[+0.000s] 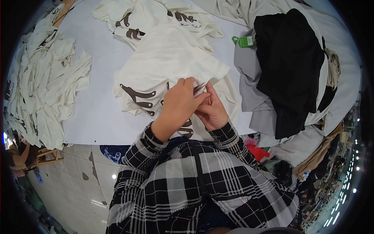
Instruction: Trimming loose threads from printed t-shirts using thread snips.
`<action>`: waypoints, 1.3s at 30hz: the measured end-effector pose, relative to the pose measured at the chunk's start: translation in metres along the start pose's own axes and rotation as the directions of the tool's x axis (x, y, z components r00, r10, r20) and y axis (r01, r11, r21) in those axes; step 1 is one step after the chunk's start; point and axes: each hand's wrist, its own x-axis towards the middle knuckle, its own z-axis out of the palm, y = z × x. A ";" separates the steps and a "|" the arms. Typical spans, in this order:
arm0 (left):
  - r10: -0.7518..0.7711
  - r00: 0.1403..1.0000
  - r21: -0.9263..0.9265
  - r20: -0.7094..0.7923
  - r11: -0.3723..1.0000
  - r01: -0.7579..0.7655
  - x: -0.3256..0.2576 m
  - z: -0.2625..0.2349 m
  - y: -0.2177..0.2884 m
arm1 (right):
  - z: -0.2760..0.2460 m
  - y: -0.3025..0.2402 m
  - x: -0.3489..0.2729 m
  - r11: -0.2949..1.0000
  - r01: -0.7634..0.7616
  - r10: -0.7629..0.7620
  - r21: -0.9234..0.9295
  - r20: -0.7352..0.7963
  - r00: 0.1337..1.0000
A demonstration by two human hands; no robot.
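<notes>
A cream T-shirt (pixel 163 58) with dark brown printed shapes lies spread on the table in front of me. At its right-hand part, my left hand (pixel 177 105) is closed, back of the hand upward. Small metal thread snips (pixel 199 87) stick out from its fingers, blades toward the upper right; the handle is hidden. Close against it, my right hand (pixel 212 109) pinches the shirt's edge between thumb and fingers. The fingertips of both hands nearly meet, and the exact spot between them is partly covered.
A heap of cream shirts (pixel 43 85) covers the table's left side. More printed shirts (pixel 167 19) lie at the far side. To the right are black cloth (pixel 288 70), grey cloth (pixel 249 78) and a green tag (pixel 245 41). Red cloth (pixel 257 152) hangs near my right forearm.
</notes>
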 end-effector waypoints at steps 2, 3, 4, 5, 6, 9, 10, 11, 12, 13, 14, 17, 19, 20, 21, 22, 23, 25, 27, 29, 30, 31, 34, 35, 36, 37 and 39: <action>-0.001 0.998 0.018 0.057 1.000 0.000 0.002 0.002 -0.006 | 0.003 0.003 -0.002 0.998 -0.002 -0.003 -0.068 -0.066 0.998; -0.082 0.988 -0.190 0.127 0.976 0.105 0.004 0.002 -0.009 | 0.003 0.006 -0.002 0.986 0.032 -0.049 -0.162 -0.104 0.993; -0.147 0.967 -0.377 0.209 0.900 0.218 0.004 0.000 -0.013 | 0.006 0.010 -0.002 0.966 0.060 -0.097 -0.253 -0.135 0.986; -0.149 0.967 -0.374 0.207 0.902 0.218 0.006 -0.001 -0.021 | 0.011 0.012 -0.002 0.966 0.060 -0.096 -0.251 -0.131 0.987; -0.265 0.909 -0.723 0.322 0.551 0.417 0.007 -0.001 -0.030 | 0.016 0.014 -0.003 0.866 0.167 -0.247 -0.470 -0.114 0.962; -0.292 0.807 -0.854 0.513 -0.087 0.512 0.006 0.002 -0.040 | 0.013 0.024 -0.001 0.638 0.277 -0.455 -0.719 -0.062 0.888; -0.266 0.798 -0.841 0.540 -0.190 0.506 0.004 0.004 -0.044 | 0.011 0.028 -0.002 0.549 0.299 -0.518 -0.780 -0.037 0.855; -0.238 0.791 -0.818 0.564 -0.292 0.496 0.002 0.007 -0.047 | 0.009 0.031 -0.004 0.455 0.314 -0.575 -0.834 -0.006 0.818; -0.239 0.791 -0.819 0.563 -0.291 0.495 0.001 0.009 -0.050 | 0.008 0.034 -0.005 0.455 0.314 -0.574 -0.833 -0.005 0.819; -0.224 0.795 -0.815 0.564 -0.308 0.491 0.000 0.009 -0.051 | 0.007 0.036 -0.005 0.421 0.319 -0.587 -0.849 0.013 0.810; -0.208 0.799 -0.810 0.564 -0.326 0.487 0.000 0.009 -0.051 | 0.006 0.037 -0.006 0.386 0.322 -0.598 -0.864 0.032 0.801; -0.249 0.779 -0.805 0.576 -0.339 0.487 -0.001 0.008 -0.050 | 0.008 0.038 -0.008 0.378 0.320 -0.595 -0.869 0.037 0.803; -0.245 0.770 -0.793 0.590 -0.358 0.494 -0.002 0.007 -0.051 | 0.011 0.035 -0.009 0.349 0.324 -0.589 -0.879 0.063 0.805; -0.241 0.760 -0.780 0.604 -0.376 0.500 -0.003 0.006 -0.051 | 0.012 0.033 -0.009 0.321 0.328 -0.583 -0.888 0.087 0.808; -0.242 0.761 -0.781 0.602 -0.376 0.499 -0.003 0.006 -0.052 | 0.012 0.031 -0.008 0.321 0.329 -0.582 -0.888 0.089 0.808; -0.245 0.753 -0.779 0.611 -0.357 0.515 -0.004 0.005 -0.051 | 0.012 0.028 -0.007 0.324 0.380 -0.617 -0.867 0.111 0.779; -0.249 0.745 -0.777 0.618 -0.338 0.532 -0.004 0.004 -0.050 | 0.011 0.025 -0.006 0.323 0.430 -0.651 -0.843 0.132 0.748; -0.291 0.766 -0.819 0.573 -0.253 0.515 -0.006 0.002 -0.043 | 0.008 0.016 -0.002 0.275 0.387 -0.661 -0.880 0.119 0.741; -0.327 0.786 -0.851 0.524 -0.164 0.499 -0.010 0.001 -0.038 | 0.006 0.013 0.001 0.226 0.339 -0.672 -0.913 0.106 0.733; -0.330 0.864 -0.884 0.381 0.145 0.445 -0.016 0.001 -0.035 | 0.009 0.015 0.004 0.346 0.286 -0.600 -0.894 0.024 0.799; -0.329 0.864 -0.883 0.381 0.146 0.445 -0.018 0.001 -0.031 | 0.012 0.016 0.004 0.346 0.287 -0.601 -0.893 0.024 0.799; -0.357 0.881 -0.889 0.312 0.216 0.403 -0.020 0.002 -0.025 | 0.017 0.017 0.003 0.393 0.302 -0.632 -0.869 -0.017 0.775; -0.410 0.880 -0.919 0.239 0.196 0.341 -0.025 0.009 -0.014 | 0.020 0.020 0.005 0.317 0.336 -0.726 -0.887 0.001 0.688; -0.440 0.865 -0.943 0.242 0.103 0.316 -0.026 0.010 -0.013 | 0.020 0.020 0.007 0.190 0.342 -0.780 -0.920 0.070 0.622; -0.438 0.866 -0.943 0.243 0.103 0.316 -0.026 0.011 -0.013 | 0.018 0.020 0.010 0.189 0.342 -0.781 -0.920 0.070 0.620; -0.439 0.856 -0.947 0.273 0.034 0.319 -0.026 0.011 -0.013 | 0.016 0.021 0.013 0.156 0.356 -0.792 -0.921 0.099 0.603; -0.438 0.846 -0.946 0.303 -0.035 0.321 -0.024 0.012 -0.012 | 0.012 0.022 0.015 0.122 0.370 -0.802 -0.921 0.128 0.584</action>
